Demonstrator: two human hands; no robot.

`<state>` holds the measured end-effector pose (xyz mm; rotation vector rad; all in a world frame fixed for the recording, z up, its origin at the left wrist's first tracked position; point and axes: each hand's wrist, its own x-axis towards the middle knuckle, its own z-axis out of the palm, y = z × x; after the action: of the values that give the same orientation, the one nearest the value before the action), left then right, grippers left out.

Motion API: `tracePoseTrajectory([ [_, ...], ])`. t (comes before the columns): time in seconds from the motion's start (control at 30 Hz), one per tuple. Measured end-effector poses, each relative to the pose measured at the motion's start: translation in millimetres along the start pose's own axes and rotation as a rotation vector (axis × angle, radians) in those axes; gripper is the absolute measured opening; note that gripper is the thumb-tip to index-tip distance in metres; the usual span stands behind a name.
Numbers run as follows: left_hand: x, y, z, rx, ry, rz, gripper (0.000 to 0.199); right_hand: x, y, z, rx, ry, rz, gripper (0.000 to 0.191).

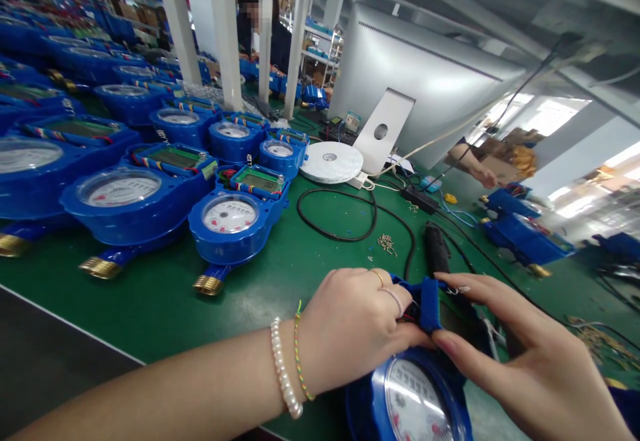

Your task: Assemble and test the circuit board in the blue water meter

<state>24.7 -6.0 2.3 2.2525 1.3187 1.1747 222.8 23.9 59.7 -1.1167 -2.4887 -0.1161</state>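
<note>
A blue water meter (pixel 417 397) with a round white dial lies at the bottom, right of centre, near the table's front edge. My left hand (pixel 357 321), with rings and two bracelets, reaches over its upper part, fingers closed around the blue housing beside some wires. From the other side my right hand (pixel 525 354) pinches an upright blue plastic piece (pixel 430 304) on the meter between thumb and fingers. Behind the piece is a dark recess, partly hidden by my hands. A black-handled tool (pixel 437 247) lies just beyond them.
Rows of blue meters (pixel 230 217) fill the left side. A monitor (pixel 420 81), a white reel (pixel 333 162) and black cables stand behind. Small screws (pixel 387 244) lie mid-table. Another person's hand (pixel 483 171) is near meters (pixel 527 231) at right.
</note>
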Motion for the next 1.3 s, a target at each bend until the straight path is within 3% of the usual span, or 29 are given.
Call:
tracePoseTrajectory([
  [0.37,5,0,-5.3,-0.003,-0.106,0.003,0.027,-3,3,2,-0.066,0.015,-0.043,0.042],
  [0.7,23,2,-20.9,0.157,-0.326,0.074,0.037,0,7,6,-0.049,-0.015,-0.088,0.043],
  [0.9,23,1,-18.7,0.158,-0.305,0.09,0.033,6,7,3,-0.006,-0.075,-0.114,0.042],
  [1.3,23,-3,-12.4,0.0,-0.211,-0.13,0.019,18,-6,0,0.042,-0.214,-0.1,0.036],
])
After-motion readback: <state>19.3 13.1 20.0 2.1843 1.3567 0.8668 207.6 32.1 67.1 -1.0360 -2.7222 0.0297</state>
